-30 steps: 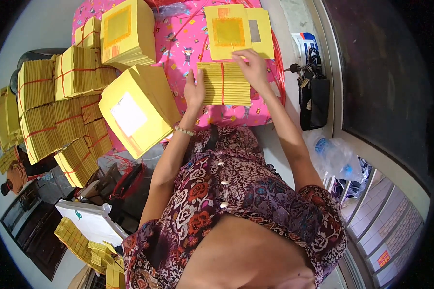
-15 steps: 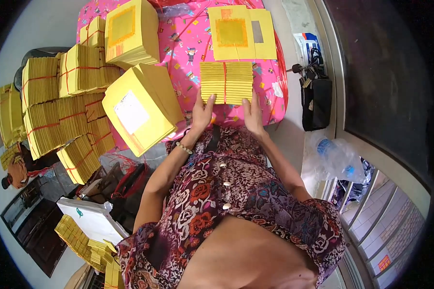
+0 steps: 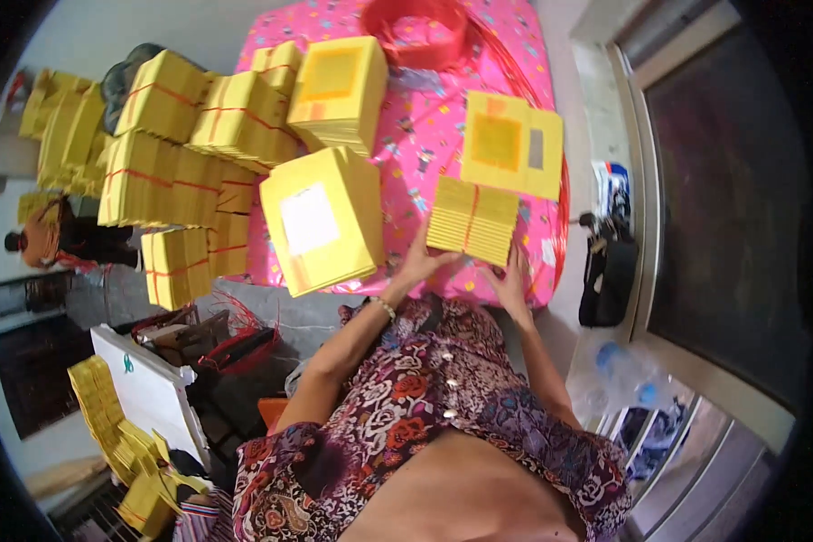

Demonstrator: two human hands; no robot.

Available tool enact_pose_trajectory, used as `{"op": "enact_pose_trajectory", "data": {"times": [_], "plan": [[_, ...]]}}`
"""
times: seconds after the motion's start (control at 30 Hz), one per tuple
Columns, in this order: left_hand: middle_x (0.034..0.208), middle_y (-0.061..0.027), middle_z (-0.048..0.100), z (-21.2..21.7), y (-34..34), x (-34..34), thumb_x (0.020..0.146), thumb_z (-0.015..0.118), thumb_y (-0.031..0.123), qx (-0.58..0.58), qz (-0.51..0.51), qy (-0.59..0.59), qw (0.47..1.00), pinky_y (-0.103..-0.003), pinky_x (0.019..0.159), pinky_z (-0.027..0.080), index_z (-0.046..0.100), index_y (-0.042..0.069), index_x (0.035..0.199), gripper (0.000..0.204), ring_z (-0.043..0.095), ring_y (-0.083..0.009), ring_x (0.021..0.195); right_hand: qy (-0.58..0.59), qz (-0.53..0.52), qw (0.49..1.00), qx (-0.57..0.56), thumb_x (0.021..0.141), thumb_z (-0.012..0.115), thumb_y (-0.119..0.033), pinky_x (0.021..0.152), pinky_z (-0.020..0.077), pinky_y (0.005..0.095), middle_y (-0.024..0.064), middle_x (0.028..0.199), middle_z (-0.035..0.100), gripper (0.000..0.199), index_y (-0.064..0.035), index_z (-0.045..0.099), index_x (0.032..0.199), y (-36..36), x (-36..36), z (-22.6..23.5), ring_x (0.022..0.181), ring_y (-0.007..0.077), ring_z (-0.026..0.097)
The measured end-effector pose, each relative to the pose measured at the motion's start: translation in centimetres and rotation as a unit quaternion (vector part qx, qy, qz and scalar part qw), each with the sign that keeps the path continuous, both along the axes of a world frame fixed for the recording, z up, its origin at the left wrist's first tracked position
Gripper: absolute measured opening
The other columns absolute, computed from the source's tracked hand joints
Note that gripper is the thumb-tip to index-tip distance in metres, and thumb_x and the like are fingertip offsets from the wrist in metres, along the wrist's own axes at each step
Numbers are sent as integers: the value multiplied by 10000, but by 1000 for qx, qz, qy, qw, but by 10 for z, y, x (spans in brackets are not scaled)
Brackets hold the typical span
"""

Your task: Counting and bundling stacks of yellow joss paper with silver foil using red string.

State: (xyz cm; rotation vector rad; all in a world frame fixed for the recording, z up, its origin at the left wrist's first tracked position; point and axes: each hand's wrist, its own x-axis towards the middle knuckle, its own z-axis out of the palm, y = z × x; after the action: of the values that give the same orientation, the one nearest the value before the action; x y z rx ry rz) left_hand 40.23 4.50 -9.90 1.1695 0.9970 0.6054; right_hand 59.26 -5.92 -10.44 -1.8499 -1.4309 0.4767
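I am looking down at a small bundle of yellow paper sheets [image 3: 472, 219] tied with a red string, lying on the pink patterned cloth [image 3: 425, 135] close to its near edge, just in front of me. My left hand [image 3: 418, 265] rests at the bundle's near left corner with the fingers spread and flat, touching the edge rather than gripping it; my right hand [image 3: 512, 280] sits at the near right corner, fingers loosely extended against the stack's edge, and I cannot tell whether any fingertip is under the paper. Neither hand encloses anything. Both forearms come up from my lap and angle inward, wrists low, the left wrist wearing a thin bracelet [image 3: 386, 309]. To handle this well, I would keep both palms level with the stack's sides and press evenly from the two corners, so the sheets stay square under the string instead of fanning out; the paper looks thin and likely to slide if pushed from one side only. Just to the left stands a bigger yellow stack with a white label [image 3: 321, 221], tilted, and beyond the bundle lies a flat yellow stack with an orange square [image 3: 511, 144]. Further left, many tied yellow bundles [image 3: 181, 172] are piled up.
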Motion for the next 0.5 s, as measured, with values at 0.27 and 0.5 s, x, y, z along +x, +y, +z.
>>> {"op": "enact_pose_trajectory", "data": {"times": [0.27,0.5], "plan": [[1145,-202,458,60,-44,-10,778,709,320,184,118,132,967,-428,960,383,313,79,1405,779,446,-321,1103,133,-20,991,22,913,577,-174,814,435,301,115,1062,549,293,4,520,1139,-7,-8,42,999,166,537],[1256,-195,338,152,-45,-29,751,743,316,244,227,50,942,-425,1043,300,267,39,1378,835,325,-305,1228,241,47,962,118,891,574,-145,904,372,336,109,1103,483,322,0,487,1165,43,-32,161,1033,210,471]]}}
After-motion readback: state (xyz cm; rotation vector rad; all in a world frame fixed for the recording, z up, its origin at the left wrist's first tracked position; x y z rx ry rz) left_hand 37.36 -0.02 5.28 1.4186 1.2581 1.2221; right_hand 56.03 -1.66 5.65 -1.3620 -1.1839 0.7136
